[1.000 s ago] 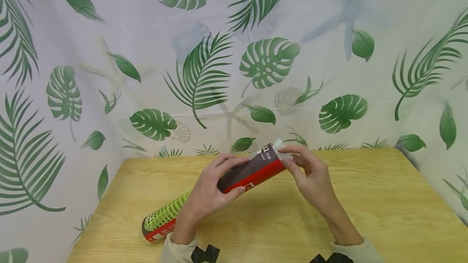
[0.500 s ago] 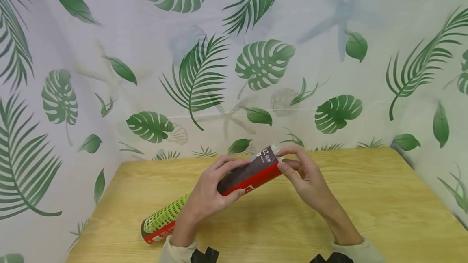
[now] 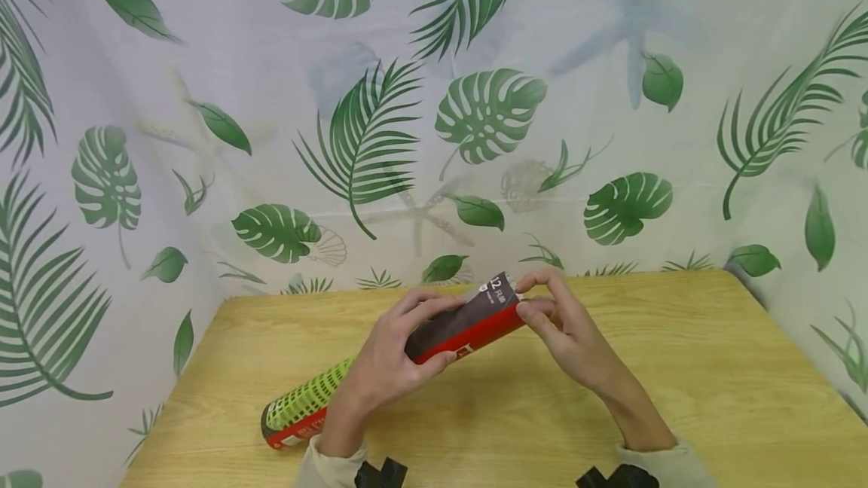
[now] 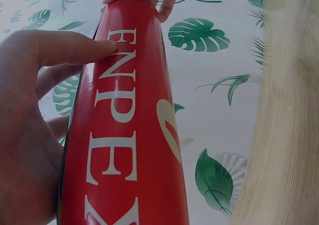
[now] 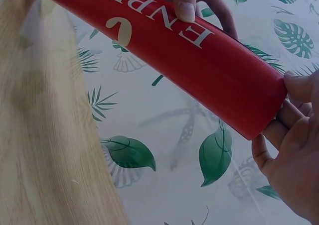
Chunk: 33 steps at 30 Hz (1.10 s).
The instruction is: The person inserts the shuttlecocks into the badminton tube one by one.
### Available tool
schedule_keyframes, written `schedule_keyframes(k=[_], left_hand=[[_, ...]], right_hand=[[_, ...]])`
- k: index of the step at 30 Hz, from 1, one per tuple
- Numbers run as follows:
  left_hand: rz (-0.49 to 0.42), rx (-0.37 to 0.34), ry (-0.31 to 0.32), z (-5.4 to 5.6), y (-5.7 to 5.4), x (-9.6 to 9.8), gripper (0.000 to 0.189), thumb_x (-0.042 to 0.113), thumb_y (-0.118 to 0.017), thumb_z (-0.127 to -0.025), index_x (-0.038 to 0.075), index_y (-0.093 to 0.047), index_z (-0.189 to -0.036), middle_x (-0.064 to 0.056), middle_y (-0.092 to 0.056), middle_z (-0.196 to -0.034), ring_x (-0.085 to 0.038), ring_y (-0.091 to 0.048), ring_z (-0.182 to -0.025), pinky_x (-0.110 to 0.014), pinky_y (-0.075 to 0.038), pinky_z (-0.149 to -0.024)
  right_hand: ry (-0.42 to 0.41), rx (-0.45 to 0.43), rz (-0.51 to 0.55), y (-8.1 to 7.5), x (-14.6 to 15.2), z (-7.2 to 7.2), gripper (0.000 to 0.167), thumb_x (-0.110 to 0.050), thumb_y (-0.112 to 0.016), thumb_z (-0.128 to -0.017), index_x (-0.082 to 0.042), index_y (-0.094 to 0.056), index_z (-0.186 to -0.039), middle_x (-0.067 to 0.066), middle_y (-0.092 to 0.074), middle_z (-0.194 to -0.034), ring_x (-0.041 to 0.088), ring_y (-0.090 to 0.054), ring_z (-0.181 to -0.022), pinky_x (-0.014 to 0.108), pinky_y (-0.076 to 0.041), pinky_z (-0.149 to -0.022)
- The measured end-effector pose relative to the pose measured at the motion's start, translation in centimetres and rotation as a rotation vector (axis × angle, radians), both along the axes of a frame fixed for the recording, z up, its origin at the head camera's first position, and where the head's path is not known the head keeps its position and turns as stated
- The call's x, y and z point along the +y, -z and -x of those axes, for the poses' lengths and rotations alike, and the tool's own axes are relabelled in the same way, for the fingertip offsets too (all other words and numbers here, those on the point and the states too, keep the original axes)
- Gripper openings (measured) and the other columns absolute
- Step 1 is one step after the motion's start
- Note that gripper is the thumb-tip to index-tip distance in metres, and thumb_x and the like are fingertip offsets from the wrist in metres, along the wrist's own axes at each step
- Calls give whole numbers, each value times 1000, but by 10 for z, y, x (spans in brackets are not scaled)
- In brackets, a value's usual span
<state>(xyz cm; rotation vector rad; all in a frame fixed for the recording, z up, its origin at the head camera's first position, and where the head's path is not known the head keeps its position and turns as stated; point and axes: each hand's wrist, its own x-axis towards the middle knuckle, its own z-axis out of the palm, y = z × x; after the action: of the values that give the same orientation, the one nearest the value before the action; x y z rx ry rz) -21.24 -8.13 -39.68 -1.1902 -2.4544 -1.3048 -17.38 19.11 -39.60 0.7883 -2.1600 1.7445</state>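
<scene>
A long shuttlecock tube (image 3: 468,330), red and black with a green grid-patterned part at its lower left, slants up to the right. Its lower end rests on the table, while the upper end is raised. Around its middle my left hand (image 3: 386,352) grips it, thumb on the red side in the left wrist view. At the raised mouth is my right hand (image 3: 570,330), fingers curled into the opening and thumb (image 5: 299,88) at the rim. White feathery edges of a shuttlecock (image 3: 514,283) show there between the fingers; the rest is hidden inside the tube.
The wooden table (image 3: 664,367) lies under both hands. Behind it and at the sides hangs a white cloth (image 3: 420,36) printed with green leaves, close to the tabletop's back edge.
White feathers stuck out of the tube's mouth a second ago; now only a little shows. My right hand has moved slightly left, closer to the rim. My left hand keeps its grip.
</scene>
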Motion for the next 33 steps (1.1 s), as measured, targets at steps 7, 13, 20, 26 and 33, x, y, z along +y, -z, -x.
schedule_keyframes(k=[7,13,20,26,33], left_hand=[[7,-2,-3,-2,2,3,63,19,-80,-86,38,-58,-142,11,-54,-135,-16,-55,-115,-40,-53,-89],[117,36,-55,0,12,14,61,26,-80,-88,40,-58,-143,8,-55,-134,-17,-58,-111,-39,-53,-88],[281,104,-160,4,31,29,62,30,-78,-89,40,-56,-146,4,-57,-132,-19,-60,-106,-40,-54,-86],[344,145,-215,10,49,37,58,34,-75,-90,41,-56,-145,3,-57,-128,-19,-59,-101,-38,-53,-82],[410,117,-242,19,62,45,59,37,-73,-92,43,-54,-147,4,-57,-130,-19,-59,-103,-40,-52,-86]], right_hand=[[-22,-19,21,3,2,0,21,6,-46,-105,5,-41,-125,23,-65,-107,22,-72,-98,29,-55,-91],[82,-116,-1,15,12,-7,20,0,-49,-106,4,-42,-124,25,-70,-107,17,-72,-100,25,-53,-92],[193,-160,-54,36,25,-6,31,-5,-60,-103,3,-44,-128,21,-69,-123,13,-67,-113,21,-51,-92],[254,-111,-145,45,39,-8,33,-9,-63,-102,-2,-49,-131,12,-67,-132,22,-62,-123,20,-49,-95],[309,-108,-248,53,57,-13,35,-12,-63,-102,-4,-52,-134,12,-64,-132,20,-60,-123,18,-48,-94]])
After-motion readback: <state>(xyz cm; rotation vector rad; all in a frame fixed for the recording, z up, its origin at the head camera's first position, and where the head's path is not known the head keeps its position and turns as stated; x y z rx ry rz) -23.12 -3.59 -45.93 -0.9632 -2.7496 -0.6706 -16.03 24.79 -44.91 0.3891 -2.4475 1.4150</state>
